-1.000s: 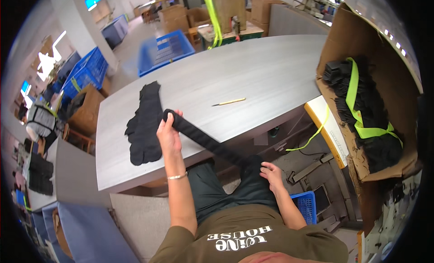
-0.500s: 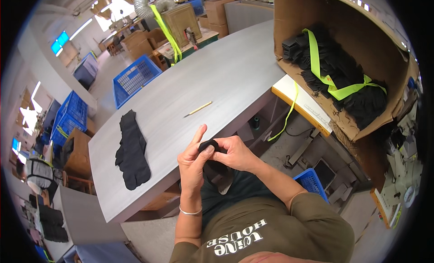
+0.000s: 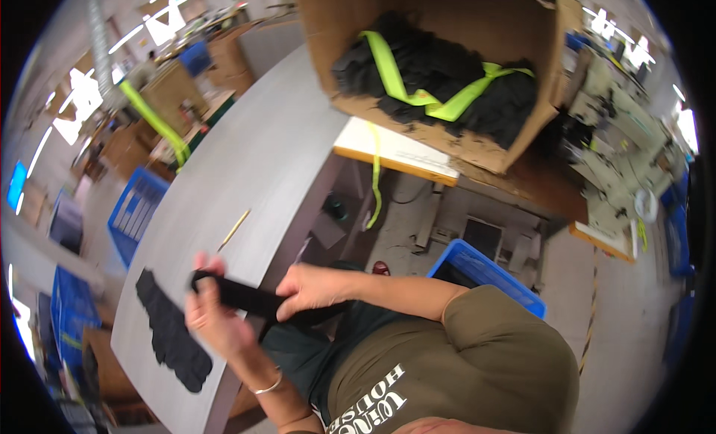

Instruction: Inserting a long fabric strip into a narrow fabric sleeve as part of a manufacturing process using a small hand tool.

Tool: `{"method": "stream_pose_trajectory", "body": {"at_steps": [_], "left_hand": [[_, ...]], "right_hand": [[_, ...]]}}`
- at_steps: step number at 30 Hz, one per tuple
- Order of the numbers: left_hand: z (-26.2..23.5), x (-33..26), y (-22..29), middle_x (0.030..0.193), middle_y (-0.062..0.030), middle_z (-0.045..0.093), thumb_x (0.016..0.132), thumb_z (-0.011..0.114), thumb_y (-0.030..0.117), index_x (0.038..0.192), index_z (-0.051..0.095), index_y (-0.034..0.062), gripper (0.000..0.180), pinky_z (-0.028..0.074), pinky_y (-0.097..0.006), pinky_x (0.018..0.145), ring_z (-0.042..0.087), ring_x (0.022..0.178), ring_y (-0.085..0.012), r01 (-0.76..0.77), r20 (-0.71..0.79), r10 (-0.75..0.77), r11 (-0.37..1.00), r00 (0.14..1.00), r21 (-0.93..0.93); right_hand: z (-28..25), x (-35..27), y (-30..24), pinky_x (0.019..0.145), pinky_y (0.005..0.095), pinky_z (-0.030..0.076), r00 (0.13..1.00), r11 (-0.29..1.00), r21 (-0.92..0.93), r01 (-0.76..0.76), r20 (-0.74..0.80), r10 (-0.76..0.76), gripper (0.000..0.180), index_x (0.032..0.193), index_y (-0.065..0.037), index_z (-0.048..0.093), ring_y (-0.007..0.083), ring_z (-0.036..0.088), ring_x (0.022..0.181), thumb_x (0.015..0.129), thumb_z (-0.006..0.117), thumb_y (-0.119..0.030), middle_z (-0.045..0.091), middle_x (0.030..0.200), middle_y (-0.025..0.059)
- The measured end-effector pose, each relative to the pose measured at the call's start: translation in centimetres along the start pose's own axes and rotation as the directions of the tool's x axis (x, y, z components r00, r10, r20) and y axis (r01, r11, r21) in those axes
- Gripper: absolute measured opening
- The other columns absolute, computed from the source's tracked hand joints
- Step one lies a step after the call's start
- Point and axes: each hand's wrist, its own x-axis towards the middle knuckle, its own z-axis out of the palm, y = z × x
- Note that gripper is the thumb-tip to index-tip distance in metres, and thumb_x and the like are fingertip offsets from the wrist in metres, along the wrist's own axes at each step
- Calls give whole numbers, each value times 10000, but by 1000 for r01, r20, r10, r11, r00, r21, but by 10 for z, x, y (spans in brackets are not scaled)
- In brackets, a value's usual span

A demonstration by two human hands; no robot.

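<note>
Both hands grip one long black sock at the near edge of the grey surface: the left hand closes around its end, the right hand pinches its middle. A pile of black socks (flat, dark) lies on the surface just left of the hands, with a thin pencil farther up.

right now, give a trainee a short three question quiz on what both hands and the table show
1. True or false: both hands grip one black sock.
2. Which lies on the grey table beside the pile of black socks?
A. scissors
B. a thin yellow stick
C. a roll of tape
3. Fill in: the black bundles in the cardboard box are tied with a bright ____ strap.

Key
1. True: the left hand holds one end, the right hand the other.
2. B
3. yellow-green
</note>
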Motion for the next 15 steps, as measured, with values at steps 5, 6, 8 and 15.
{"method": "stream_pose_trajectory", "body": {"at_steps": [5, 6, 8, 15], "left_hand": [[-56, 61, 37, 1248, -139, 634, 1021, 545, 216, 1316, 539, -59, 404, 473, -309, 999, 612, 1122, -180, -125, -134, 115, 990, 984, -70], [-71, 65, 43, 1275, -143, 621, 1018, 539, 164, 1317, 529, -67, 378, 469, -325, 1040, 599, 1163, -194, -146, -155, 121, 976, 980, -160], [-101, 83, 48, 1308, -146, 602, 1022, 530, 171, 1319, 526, -65, 379, 444, -355, 1080, 584, 1191, -209, -264, -236, 252, 964, 939, -24], [-100, 91, 60, 1318, -197, 583, 1014, 542, 211, 1302, 523, -73, 405, 440, -367, 1098, 570, 1214, -261, -226, -61, 221, 968, 973, -112]], "right_hand": [[28, -43, 94, 529, 419, 393, 991, 966, -234, -113, 50, 128, 336, 669, 22, 596, 239, 496, 519, 739, 748, -270, 534, 564, 162], [29, -56, 100, 549, 424, 427, 986, 943, -304, -131, 57, 156, 301, 695, 8, 634, 257, 565, 568, 736, 734, -273, 577, 595, 155], [23, -92, 124, 591, 432, 484, 980, 871, -456, -182, -12, 198, 259, 753, -24, 700, 275, 662, 665, 727, 708, -282, 651, 657, 132], [-25, -148, 128, 759, 413, 526, 805, 906, -288, -309, -587, 88, 293, 1035, -69, 704, 313, 688, 838, 812, 715, -259, 713, 888, 136]]}}
